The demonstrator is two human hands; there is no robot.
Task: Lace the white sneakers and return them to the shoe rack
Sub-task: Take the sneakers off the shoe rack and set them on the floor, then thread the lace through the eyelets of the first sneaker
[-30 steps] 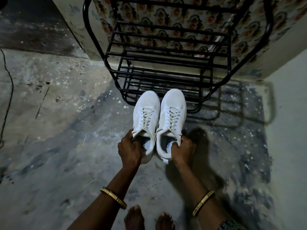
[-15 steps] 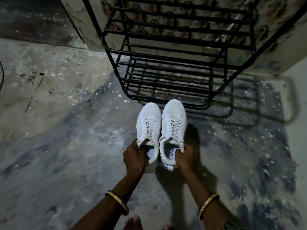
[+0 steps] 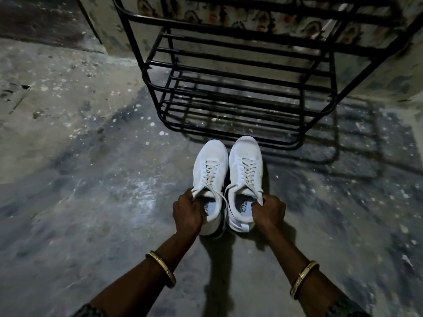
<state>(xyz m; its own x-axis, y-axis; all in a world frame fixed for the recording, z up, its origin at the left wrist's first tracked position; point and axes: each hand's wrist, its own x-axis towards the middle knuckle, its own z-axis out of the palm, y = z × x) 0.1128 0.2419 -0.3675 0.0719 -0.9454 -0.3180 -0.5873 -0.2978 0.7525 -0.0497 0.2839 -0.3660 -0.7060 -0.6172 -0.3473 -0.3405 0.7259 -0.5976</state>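
Sneakers (image 3: 226,170): white cloth-like uppers, matt, with woven flat laces (image 3: 247,172); printed insole label. Shoe rack (image 3: 229,88) at 12 o'clock: black metal tube and rod, painted, slight sheen. Floor (image 3: 91,202): bare concrete, rough, mottled, paint-speckled. Bangles (image 3: 161,268): gold-coloured metal, polished. Wall (image 3: 251,17) behind rack: printed floral covering, matt.

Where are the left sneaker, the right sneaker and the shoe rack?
left sneaker (image 3: 209,156), head view, on its toe cap.
right sneaker (image 3: 245,149), head view, on its toe cap.
shoe rack (image 3: 229,65), head view, on a shelf bar.
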